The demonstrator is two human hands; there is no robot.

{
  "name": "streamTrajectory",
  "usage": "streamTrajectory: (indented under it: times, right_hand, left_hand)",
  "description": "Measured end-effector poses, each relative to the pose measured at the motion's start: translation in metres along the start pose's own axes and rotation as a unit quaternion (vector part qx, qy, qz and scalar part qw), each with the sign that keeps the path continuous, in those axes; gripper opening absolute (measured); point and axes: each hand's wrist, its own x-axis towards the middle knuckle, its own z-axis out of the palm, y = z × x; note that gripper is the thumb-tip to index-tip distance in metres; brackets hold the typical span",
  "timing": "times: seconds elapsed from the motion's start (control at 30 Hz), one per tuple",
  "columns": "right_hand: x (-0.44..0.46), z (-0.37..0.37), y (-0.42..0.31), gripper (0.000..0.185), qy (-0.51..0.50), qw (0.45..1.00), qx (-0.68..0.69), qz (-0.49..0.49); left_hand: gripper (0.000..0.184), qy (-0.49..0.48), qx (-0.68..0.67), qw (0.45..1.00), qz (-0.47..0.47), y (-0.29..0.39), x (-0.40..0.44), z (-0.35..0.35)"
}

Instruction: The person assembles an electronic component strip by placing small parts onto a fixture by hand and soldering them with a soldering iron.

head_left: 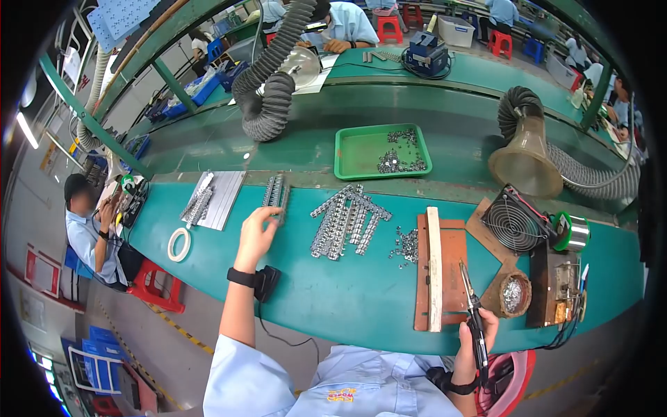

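My left hand point(256, 238) reaches over the left-middle of the bench, thumb and fingers closed on the near end of a narrow strip of small metal parts point(284, 200). Similar strips point(272, 187) lie right beside it. My right hand point(481, 333) is wrapped round a soldering iron point(476, 321), whose tip points away from me over a brown board point(454, 271). A pale wooden bar point(433, 270) lies along that board. Between my hands is a pile of metal strips point(340, 226), with loose small metal parts point(406, 244) to its right.
A green tray point(347, 171) holds small parts at the back. To the right are a fan point(515, 221), a solder spool point(572, 232), a round tin point(515, 292) and a soldering station point(549, 285). Tape point(179, 245) lies left. Fume hoses point(267, 111) hang overhead. Co-workers sit nearby.
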Motion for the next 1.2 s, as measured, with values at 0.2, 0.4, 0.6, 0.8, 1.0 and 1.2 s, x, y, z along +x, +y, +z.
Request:
streamTrajectory:
  times: [0.2, 0.4, 0.6, 0.8, 1.0, 1.2]
  right_hand:
    - [0.002, 0.000, 0.003, 0.035, -0.007, 1.000, -0.009, -0.004]
    - [0.003, 0.001, 0.002, 0.034, -0.007, 1.000, -0.006, -0.014]
    - [0.002, 0.000, 0.004, 0.034, 0.004, 1.000, -0.021, -0.022]
    - [0.005, 0.002, -0.003, 0.034, 0.000, 1.000, 0.013, -0.002]
    - [0.008, 0.000, -0.006, 0.034, -0.036, 0.999, 0.009, -0.012]
    - [0.009, 0.001, -0.008, 0.034, -0.031, 0.999, 0.010, -0.012]
  left_hand:
    - [0.020, 0.041, 0.112, 0.992, 0.029, 0.014, 0.010, 0.005]
    - [0.018, -0.095, 0.060, 0.977, 0.181, 0.083, 0.043, 0.058]
    - [0.023, -0.179, 0.217, 0.906, 0.316, 0.099, 0.067, 0.110]
    - [0.020, -0.135, 0.223, 0.895, 0.362, 0.103, 0.070, 0.111]
    - [0.018, -0.094, 0.232, 0.905, 0.342, 0.109, 0.078, 0.094]
    - [0.019, -0.085, 0.235, 0.901, 0.355, 0.118, 0.079, 0.092]
